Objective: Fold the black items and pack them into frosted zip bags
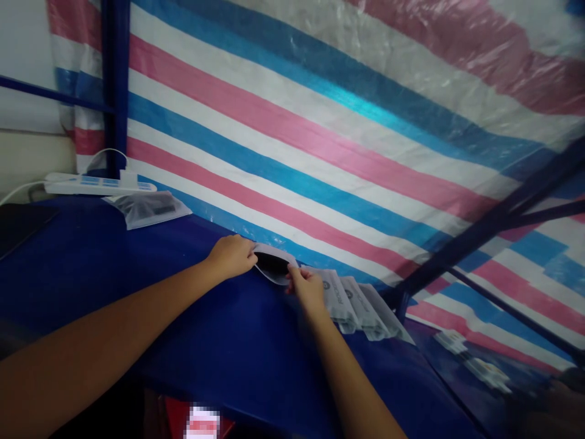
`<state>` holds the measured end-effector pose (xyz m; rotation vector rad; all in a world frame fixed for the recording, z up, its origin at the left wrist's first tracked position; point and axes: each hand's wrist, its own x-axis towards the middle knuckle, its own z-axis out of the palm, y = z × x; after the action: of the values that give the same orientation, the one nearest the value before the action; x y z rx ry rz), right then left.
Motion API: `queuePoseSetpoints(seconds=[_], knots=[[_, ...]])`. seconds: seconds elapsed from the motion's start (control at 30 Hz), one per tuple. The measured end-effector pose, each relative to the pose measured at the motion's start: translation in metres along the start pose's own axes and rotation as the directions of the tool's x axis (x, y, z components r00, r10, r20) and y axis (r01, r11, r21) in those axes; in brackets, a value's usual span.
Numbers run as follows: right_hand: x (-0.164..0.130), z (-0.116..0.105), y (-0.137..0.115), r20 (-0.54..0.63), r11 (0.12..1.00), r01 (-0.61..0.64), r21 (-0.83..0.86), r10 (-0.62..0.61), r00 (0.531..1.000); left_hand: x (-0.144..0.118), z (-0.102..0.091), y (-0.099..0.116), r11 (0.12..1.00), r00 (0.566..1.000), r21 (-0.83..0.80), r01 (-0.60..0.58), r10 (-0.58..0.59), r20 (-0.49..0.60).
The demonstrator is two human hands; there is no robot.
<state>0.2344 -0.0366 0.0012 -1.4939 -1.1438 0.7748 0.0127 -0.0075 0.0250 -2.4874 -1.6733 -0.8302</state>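
Note:
A frosted plastic pouch (275, 250) is held at the back edge of the blue table, its mouth spread wide and its inside looking black. My left hand (232, 256) pinches the left end of the mouth. At the right end, my right hand (307, 288) grips the rim between thumb and fingers. Whether anything lies inside the pouch cannot be made out. Just right of my right hand, several similar frosted pouches (337, 296) with printed lettering lie overlapping in a row. Another clear pouch (153, 208) with a dark item in it lies at the back left.
A white power strip (100, 184) with a plugged-in adapter and cable stands at the table's (219, 341) back left. A striped tarp (283, 152) rises behind. Blue metal bars (461, 244) cross at right, near white packets (479, 369). A dark flat object (22, 222) lies far left.

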Motion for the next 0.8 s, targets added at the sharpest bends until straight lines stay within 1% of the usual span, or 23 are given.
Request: queuePoseSetpoints(seconds=[0.1,0.17,0.23,0.33,0.4,0.53,0.7,0.8], knots=[[0.004,-0.004,0.001,-0.095,0.992,0.121,-0.022,-0.123,0.988,0.002,-0.001,-0.004,0.997,0.997,-0.024,0.071,-0.072,-0.016],[0.007,-0.005,0.003,-0.112,0.989,0.142,0.035,-0.137,0.984,0.004,0.0,-0.007,0.994,0.994,-0.033,0.104,-0.105,-0.031],[0.009,-0.005,0.006,-0.112,0.988,0.136,0.075,-0.128,0.985,0.005,0.002,-0.01,0.992,0.991,-0.039,0.123,-0.125,-0.044],[0.011,-0.003,0.008,-0.099,0.984,0.116,0.133,-0.103,0.99,0.006,0.005,-0.015,0.992,0.991,-0.026,0.124,-0.125,-0.05],[0.011,-0.001,0.01,-0.079,0.979,0.093,0.184,-0.08,0.994,0.007,0.007,-0.017,0.993,0.993,-0.001,0.116,-0.116,-0.034],[0.013,0.0,0.013,-0.011,0.96,0.02,0.28,-0.018,1.0,0.008,0.007,-0.022,0.992,0.992,0.029,0.122,-0.122,0.006],[0.014,0.0,0.019,0.067,0.926,-0.072,0.371,0.051,0.996,0.009,0.007,-0.026,0.989,0.989,0.033,0.144,-0.146,0.041],[0.014,-0.001,0.021,0.112,0.906,-0.125,0.404,0.086,0.99,0.009,0.008,-0.027,0.99,0.989,0.032,0.141,-0.142,0.034]])
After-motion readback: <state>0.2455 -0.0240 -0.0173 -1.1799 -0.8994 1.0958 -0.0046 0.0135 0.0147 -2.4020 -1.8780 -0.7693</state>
